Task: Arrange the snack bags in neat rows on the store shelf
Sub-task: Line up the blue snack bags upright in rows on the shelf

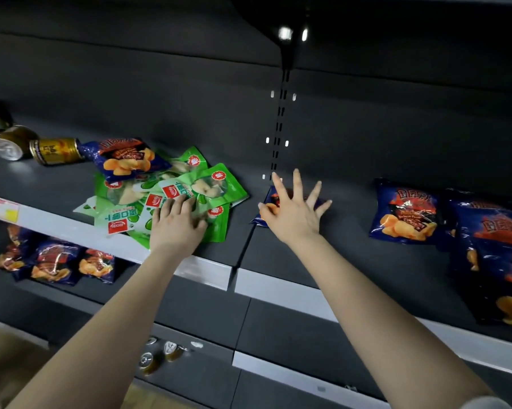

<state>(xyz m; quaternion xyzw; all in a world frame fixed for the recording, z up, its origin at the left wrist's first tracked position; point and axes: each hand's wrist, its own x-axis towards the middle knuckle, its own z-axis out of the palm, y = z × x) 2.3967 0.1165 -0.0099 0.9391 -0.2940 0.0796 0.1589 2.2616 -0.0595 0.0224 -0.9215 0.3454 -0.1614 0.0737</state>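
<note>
A loose heap of several green snack bags (210,184) lies on the dark shelf (349,261), with one blue chip bag (125,157) on its far left side. My left hand (176,225) rests flat on the heap's near edge, fingers bent over the green bags. My right hand (293,211) is spread open, palm down, on or just over a blue chip bag (271,199) that it mostly hides. Further right lie another blue chip bag (404,211) and a stack of blue bags (497,255) at the frame's edge.
Gold cans (55,150) lie on their sides at the shelf's far left. The shelf below holds blue chip bags (54,262), and lower still stand a few cans (160,354). A slotted upright (280,119) splits the back panel. White price rails (281,286) edge the shelves.
</note>
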